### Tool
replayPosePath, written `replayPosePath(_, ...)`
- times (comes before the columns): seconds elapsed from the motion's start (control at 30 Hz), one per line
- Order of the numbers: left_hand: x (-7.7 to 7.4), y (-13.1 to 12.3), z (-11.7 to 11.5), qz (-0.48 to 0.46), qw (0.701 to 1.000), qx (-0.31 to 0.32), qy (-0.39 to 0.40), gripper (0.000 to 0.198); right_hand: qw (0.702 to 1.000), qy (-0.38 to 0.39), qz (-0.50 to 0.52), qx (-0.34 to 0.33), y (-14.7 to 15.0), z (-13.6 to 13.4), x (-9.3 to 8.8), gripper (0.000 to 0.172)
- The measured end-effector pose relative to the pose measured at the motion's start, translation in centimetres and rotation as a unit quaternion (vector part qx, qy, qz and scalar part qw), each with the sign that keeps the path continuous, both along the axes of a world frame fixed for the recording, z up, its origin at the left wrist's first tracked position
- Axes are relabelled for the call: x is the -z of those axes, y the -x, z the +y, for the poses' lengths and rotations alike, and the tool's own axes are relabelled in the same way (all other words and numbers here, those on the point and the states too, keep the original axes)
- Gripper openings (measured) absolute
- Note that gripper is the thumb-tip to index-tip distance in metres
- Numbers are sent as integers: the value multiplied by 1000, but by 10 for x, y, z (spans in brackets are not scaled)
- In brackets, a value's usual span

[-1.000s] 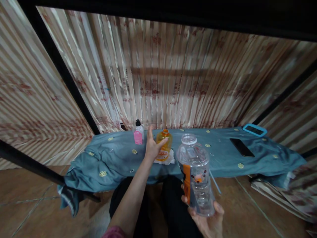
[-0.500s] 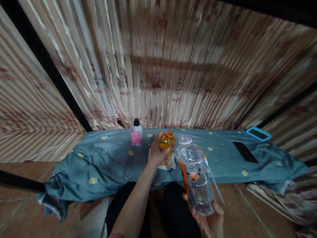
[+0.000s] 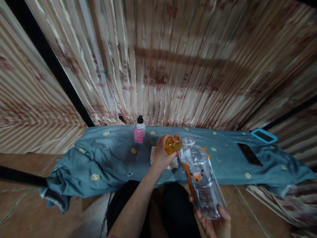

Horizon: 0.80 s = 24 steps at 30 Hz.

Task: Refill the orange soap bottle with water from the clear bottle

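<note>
**A:** What's the L hand (image 3: 162,156) doing?

**B:** It's closing round the orange bottle (image 3: 172,145), fingers wrapping its body, w/ the open neck showing above the grip. The bottle's tipping toward the right, over a white tissue (image 3: 152,155) on the surface (image 3: 111,158). Can't tell if its base is touching.

**A:** And the R hand (image 3: 216,225)?

**B:** It's cupping the base of the clear bottle (image 3: 200,178), fingers curling up its sides. That bottle's leaning forward, w/ its mouth just beside the orange one's mouth.

**A:** How are they handling?

**B:** Judging by looks, both are thin, light plastic. The orange one seems to be holding liquid w/ no cap, so tipping is risking a spill, and a mid-body grip suits it. The clear one looks nearly empty, slick & squashable. Gripping so low is prob. leaving its top wobbly, and nearer the label would be firmer.

**A:** Anything else?

**B:** A pink bottle (image 3: 139,131) is standing at the back. A phone (image 3: 249,154) is lying well to the right.
</note>
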<state>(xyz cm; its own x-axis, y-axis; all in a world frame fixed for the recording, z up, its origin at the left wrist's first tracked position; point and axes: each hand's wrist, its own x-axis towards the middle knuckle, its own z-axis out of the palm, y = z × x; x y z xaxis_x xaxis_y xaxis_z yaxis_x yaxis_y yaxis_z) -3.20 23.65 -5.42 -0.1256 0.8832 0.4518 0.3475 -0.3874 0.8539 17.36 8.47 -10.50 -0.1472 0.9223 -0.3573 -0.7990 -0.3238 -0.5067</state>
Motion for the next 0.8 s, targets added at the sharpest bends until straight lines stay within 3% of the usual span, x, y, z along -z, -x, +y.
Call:
replayPosePath(0.13,2,-1,0,1,1000,8,-4,63,999,13,-10,38,6,-5,-15,42)
replayPosePath(0.23,2,-1,-1,1,1000,14,3,65,998,25,-20,57,8,-7,-20,50)
replayPosePath(0.33,1,-1,-1,6,1000,11,10,63,998,22,-24,56,5,-7,-15,56)
replayPosePath(0.53,3,-2,-1,14,1000,8,2,64,1000,-5,-12,10,-4,-8,-5,34)
replayPosePath(0.8,3,-3,0,18,1000,3,-2,61,999,-1,-32,11,-4,-11,-5,38)
